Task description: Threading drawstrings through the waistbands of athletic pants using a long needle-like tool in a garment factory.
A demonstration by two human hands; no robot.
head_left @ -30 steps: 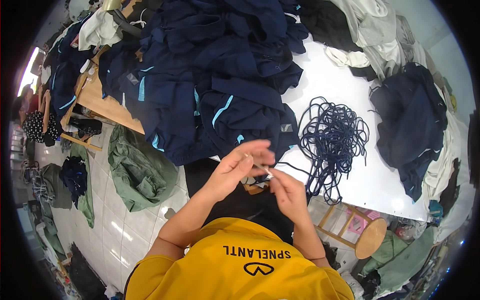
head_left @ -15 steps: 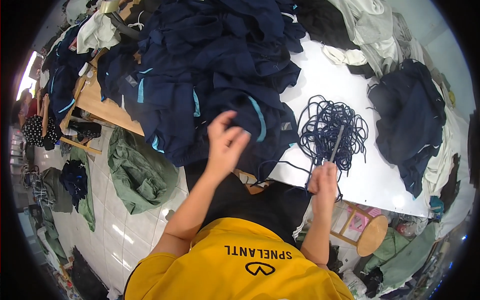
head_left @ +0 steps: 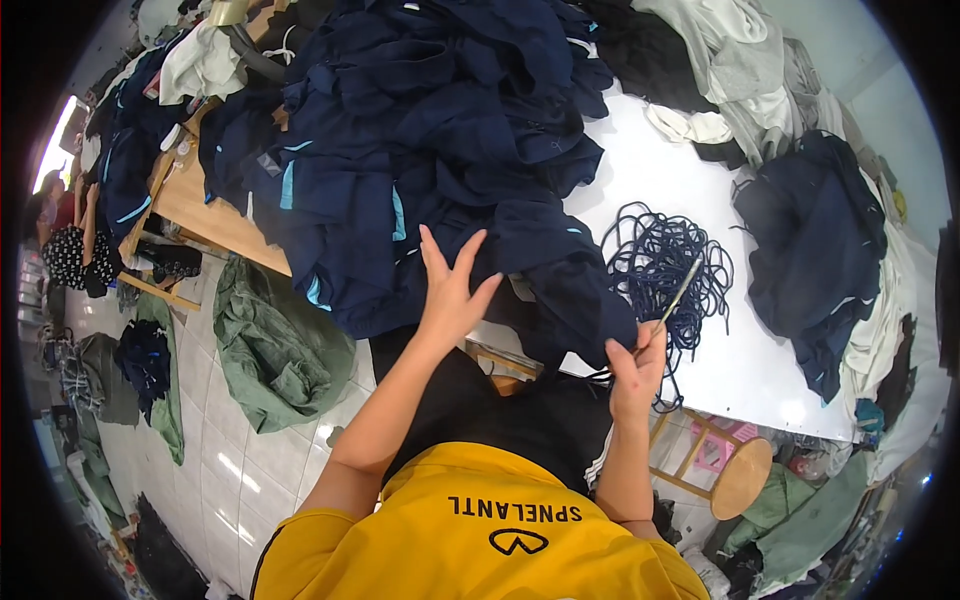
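Observation:
My left hand (head_left: pixel 452 300) is held with its fingers spread over the near edge of the navy garment pile (head_left: pixel 440 110); nothing is in it. A thin, long metal rod (head_left: pixel 681 292) sticks up and to the right from my right hand (head_left: pixel 637 378), whose fingers are closed round it. One navy garment (head_left: pixel 555 265) stretches from the pile toward that hand, and its corner meets my thumb and fingertips. Just beyond the rod lies a tangled heap of navy cord (head_left: pixel 655 250) on the white table (head_left: pixel 770 350); some strands trail down beside my right hand.
More navy garments (head_left: pixel 815 250) lie at the table's right, beside white cloth (head_left: pixel 872 300). A round wooden stool (head_left: pixel 742 478) stands below the table edge. Green fabric (head_left: pixel 275 345) lies on the tiled floor at left. Another person (head_left: pixel 75 250) is at the far left.
The navy garment has shifted right, now reaching my right hand and covering part of the cord. My left hand's fingers have spread wider. My right hand has turned, tilting the rod further right.

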